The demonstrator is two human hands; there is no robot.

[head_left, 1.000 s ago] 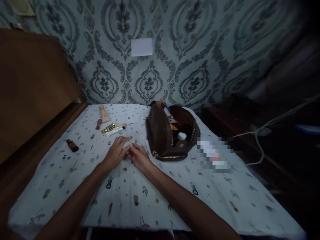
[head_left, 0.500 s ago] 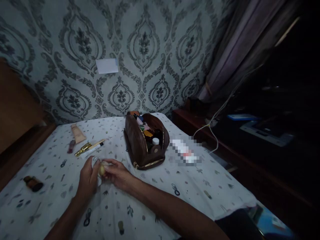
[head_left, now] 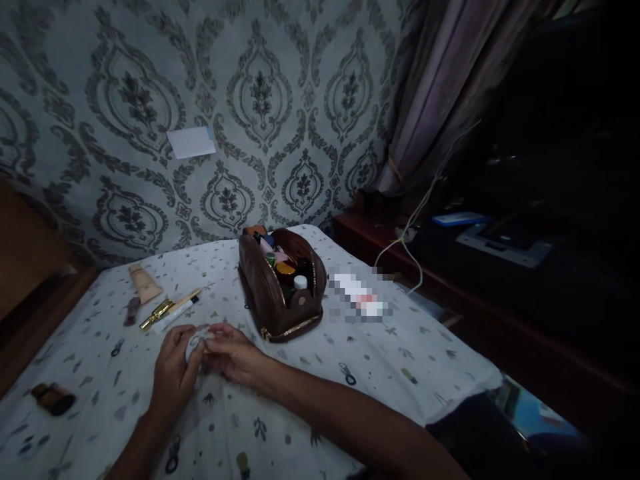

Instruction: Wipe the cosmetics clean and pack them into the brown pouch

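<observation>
My left hand (head_left: 174, 360) is closed on a crumpled white cloth or wipe (head_left: 195, 341), near the front of the bed or table. My right hand (head_left: 234, 355) meets it from the right, fingers bent and pinching at the same bundle. Whatever lies inside the white material is mostly covered by my fingers. Just beyond my hands are a shiny gold tube (head_left: 157, 313), a white pen-like tube (head_left: 173, 316) with a dark end, and a thin tan stick (head_left: 186, 298). A brown cosmetic bag (head_left: 257, 287) stands unzipped to their right, filled with small bottles and jars.
A beige squeeze tube (head_left: 144, 283) and a small dark reddish bottle (head_left: 132, 311) lie at the far left. Nearer, an amber bottle with a black cap (head_left: 53, 399) lies on its side. Right of the bag is a blurred-out item (head_left: 361, 295); a pale cord (head_left: 416, 257) hangs beyond.
My hands have turned the bundle, so white material now covers the small yellowish thing that showed between my fingers. The whole view has shifted slightly.
</observation>
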